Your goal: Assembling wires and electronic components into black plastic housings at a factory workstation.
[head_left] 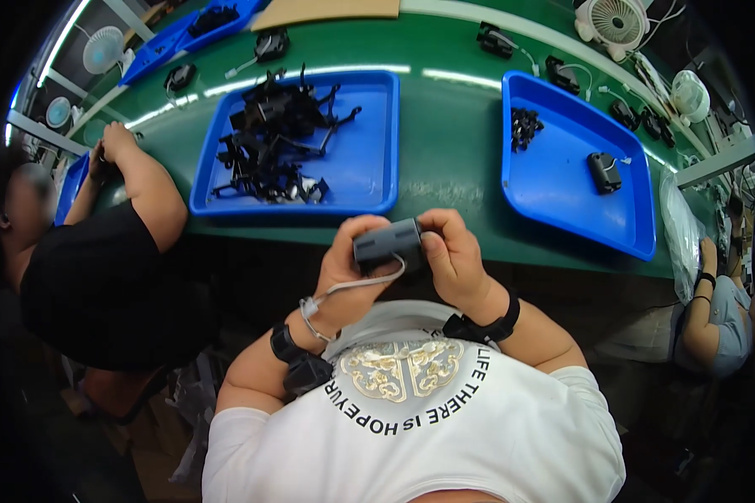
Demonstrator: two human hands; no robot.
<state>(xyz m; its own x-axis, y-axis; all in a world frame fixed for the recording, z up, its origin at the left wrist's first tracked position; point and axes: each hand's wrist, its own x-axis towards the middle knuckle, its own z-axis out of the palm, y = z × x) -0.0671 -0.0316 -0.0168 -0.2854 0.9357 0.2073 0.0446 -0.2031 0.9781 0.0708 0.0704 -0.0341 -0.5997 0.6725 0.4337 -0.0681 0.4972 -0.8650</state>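
Between my two hands, in front of my chest and just short of the table edge, is a dark grey box-shaped device point(387, 243) with a pale cable point(365, 283). My left hand point(346, 272) is closed around its left end. The cable loops from the device over that hand toward a white connector near the wrist. My right hand point(455, 261) grips the right end, its thumb on the near side. The fingers behind the device are partly hidden.
A blue tray point(373, 189) of black plastic parts point(277, 138) lies ahead left. Another blue tray point(562, 205) at right holds small black pieces point(524, 128) and a black device point(603, 172). More corded devices line the green table's point(445, 151) far side. Co-workers sit left and right.
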